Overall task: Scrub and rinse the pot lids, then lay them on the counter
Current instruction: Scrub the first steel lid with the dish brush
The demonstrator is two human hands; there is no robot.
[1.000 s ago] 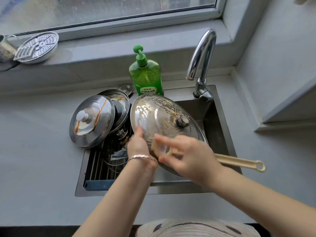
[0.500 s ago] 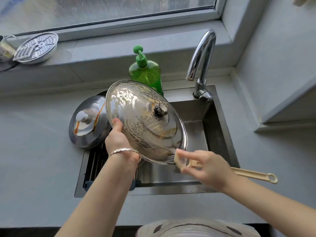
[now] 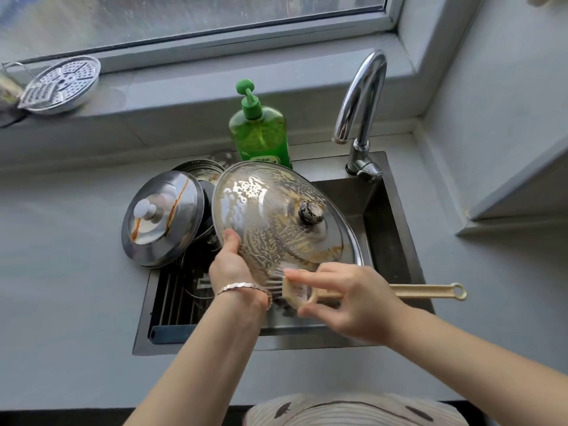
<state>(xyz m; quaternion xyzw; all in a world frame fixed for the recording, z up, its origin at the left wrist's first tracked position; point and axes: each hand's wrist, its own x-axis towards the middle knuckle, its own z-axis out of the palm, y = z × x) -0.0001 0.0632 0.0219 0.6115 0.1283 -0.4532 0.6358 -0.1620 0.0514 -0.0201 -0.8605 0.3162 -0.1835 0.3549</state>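
A large glass lid point(image 3: 270, 219) with a dark knob and soapy, brown-streaked surface is tilted over the sink point(image 3: 399, 241). My left hand point(image 3: 229, 265) grips its lower left rim, thumb on top. My right hand point(image 3: 347, 299) holds a beige long-handled brush point(image 3: 424, 292) near its head, the bristles against the lid's lower edge. A steel lid point(image 3: 159, 218) with a white knob and orange streaks leans at the sink's left edge, with another lid point(image 3: 199, 173) partly hidden behind it.
A green soap bottle point(image 3: 261, 133) stands behind the sink. The chrome tap point(image 3: 359, 106) curves over the right rear corner. A perforated steamer plate point(image 3: 61, 83) sits on the windowsill at left. Grey counter point(image 3: 61, 287) stretches on both sides; a dark rack lies in the sink's left part.
The glass lid has shifted right and lower again after swinging left. My right hand with the brush moved left and up, bringing the bristles onto the lid's lower edge.
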